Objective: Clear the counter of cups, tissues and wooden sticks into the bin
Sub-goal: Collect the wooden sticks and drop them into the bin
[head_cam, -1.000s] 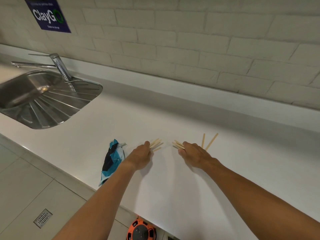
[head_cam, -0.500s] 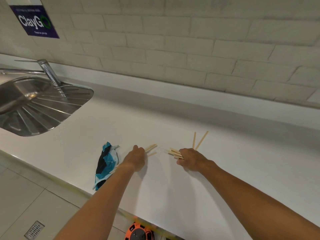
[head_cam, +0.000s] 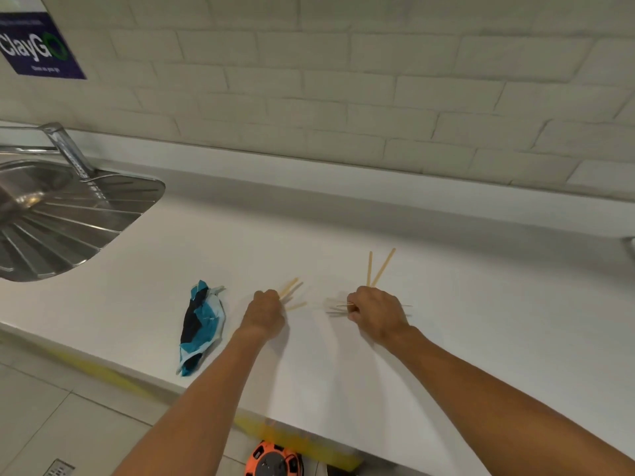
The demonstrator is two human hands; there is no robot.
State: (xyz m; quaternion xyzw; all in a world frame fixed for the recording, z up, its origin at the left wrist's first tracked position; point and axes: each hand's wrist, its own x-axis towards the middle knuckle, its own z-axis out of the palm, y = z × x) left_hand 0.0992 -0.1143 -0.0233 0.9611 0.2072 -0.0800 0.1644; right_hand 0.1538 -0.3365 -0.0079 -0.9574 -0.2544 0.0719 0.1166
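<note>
Both fists down on the counter (head_cam: pixel 481 338)! The left hand (head_cam: pixel 266 312) has its grip curled round a fan of wooden sticks (head_cam: pixel 290 286), and the right hand (head_cam: pixel 376 312) clamps a second bunch (head_cam: pixel 333 309). Two loose sticks (head_cam: pixel 379 267) lie at twelve o'clock off the right knuckles. They are best raked flat into the bunch, ends aligned, before lifting. A crumpled blue wrapper (head_cam: pixel 201 324) sits at nine o'clock of the left hand; no bin in view.

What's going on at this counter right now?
A person is gathering wooden sticks off the white counter with both bare hands. The left hand grips a few sticks, and the right hand grips a small bundle. Two loose sticks lie on the counter just beyond the right hand. A crumpled blue piece of litter lies untouched left of the left hand. No bin is in view.
</note>
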